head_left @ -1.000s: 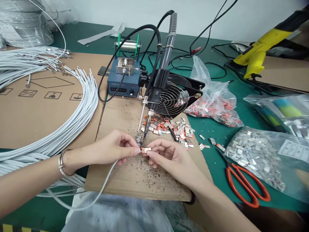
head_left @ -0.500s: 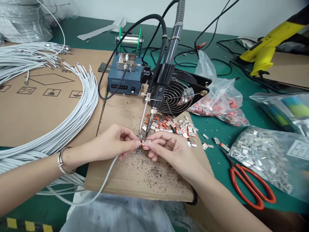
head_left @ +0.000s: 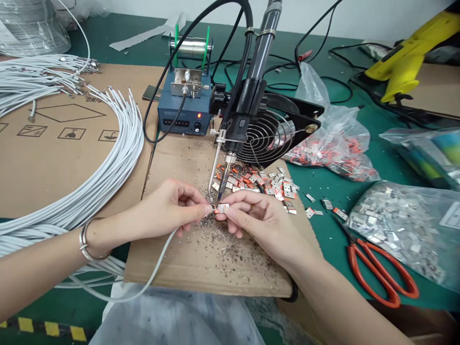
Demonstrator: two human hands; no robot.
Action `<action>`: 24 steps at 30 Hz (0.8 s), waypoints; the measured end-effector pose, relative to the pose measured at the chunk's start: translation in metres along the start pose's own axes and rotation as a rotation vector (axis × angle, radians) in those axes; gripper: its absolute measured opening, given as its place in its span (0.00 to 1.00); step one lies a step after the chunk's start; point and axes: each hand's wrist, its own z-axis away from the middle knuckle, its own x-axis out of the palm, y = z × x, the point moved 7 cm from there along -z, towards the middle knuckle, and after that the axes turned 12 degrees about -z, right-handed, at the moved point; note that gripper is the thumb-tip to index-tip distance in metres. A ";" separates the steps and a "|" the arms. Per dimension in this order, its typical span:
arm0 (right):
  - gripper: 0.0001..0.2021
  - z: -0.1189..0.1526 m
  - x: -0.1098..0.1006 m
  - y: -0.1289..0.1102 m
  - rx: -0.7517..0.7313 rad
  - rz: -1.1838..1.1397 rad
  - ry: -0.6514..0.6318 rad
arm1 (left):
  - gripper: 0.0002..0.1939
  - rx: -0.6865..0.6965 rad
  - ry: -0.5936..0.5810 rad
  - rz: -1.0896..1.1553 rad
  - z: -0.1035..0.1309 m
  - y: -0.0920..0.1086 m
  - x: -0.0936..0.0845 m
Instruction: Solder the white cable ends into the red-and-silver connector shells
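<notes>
- Apparently, you were soldering: left fingers point(head_left: 198, 212) pinched the white cable point(head_left: 165, 252), right fingers point(head_left: 241, 219) the USB plug point(head_left: 222, 208), just below the soldering iron point(head_left: 225, 178).
- Next likely called for steadiness.

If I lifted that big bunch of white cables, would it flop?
Probably a bit: the bunch of white cables looks bendy but springy, lying in a smooth curve. It might feel heavy with so many strands. Its fanned ends would likely splay.
</notes>
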 end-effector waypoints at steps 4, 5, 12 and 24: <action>0.08 0.000 -0.001 0.001 0.001 -0.009 -0.006 | 0.07 -0.005 -0.004 0.010 0.000 0.000 0.000; 0.08 0.000 -0.001 0.001 0.001 -0.010 -0.010 | 0.07 -0.005 -0.004 0.013 0.000 0.001 0.000; 0.08 -0.001 -0.001 0.000 -0.014 0.015 0.000 | 0.07 -0.018 -0.005 0.001 -0.001 0.000 0.000; 0.09 0.000 0.000 -0.001 -0.001 0.067 0.030 | 0.08 -0.006 0.006 -0.061 -0.001 0.000 -0.001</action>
